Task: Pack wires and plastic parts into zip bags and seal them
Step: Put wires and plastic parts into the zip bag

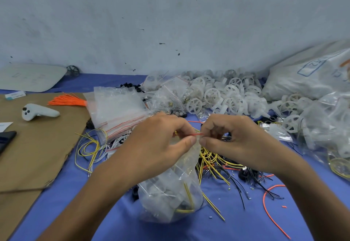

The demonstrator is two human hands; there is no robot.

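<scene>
Surface: blue-covered table [121,221] set against a scuffed pale wall [170,22].
Task item: 1 clear zip bag [170,193], standing on the blue cover near the front edge, between the 2 forearms; yellow wire and dark parts show through its lower half.
Bag closure: red zip strip [196,135] at the top of the bag, raised to the level of the hands.
Left hand [157,142]: thumb and forefinger pinch the bag's top edge at the strip; other fingers curled in.
Right hand [233,142]: thumb and forefinger pinch the same edge, its thumb tip just beside the left thumb; other fingers curled in.
Empty bags: stack of red-striped zip bags [117,111], behind the left hand.
Plastic parts: heap of white spoked wheels [223,94] along the wall, right of centre; black rings [130,86] behind the bag stack.
Wires: yellow wires [212,159] and black wires [238,184] tangled under the right hand; orange wire [269,202] looped at front right; orange bundle [66,100] behind left.
Left side: cardboard sheet [37,146] with 1 white handheld controller [37,111] lying on it.
Far right: large white sack [312,75], printed; text unreadable.
</scene>
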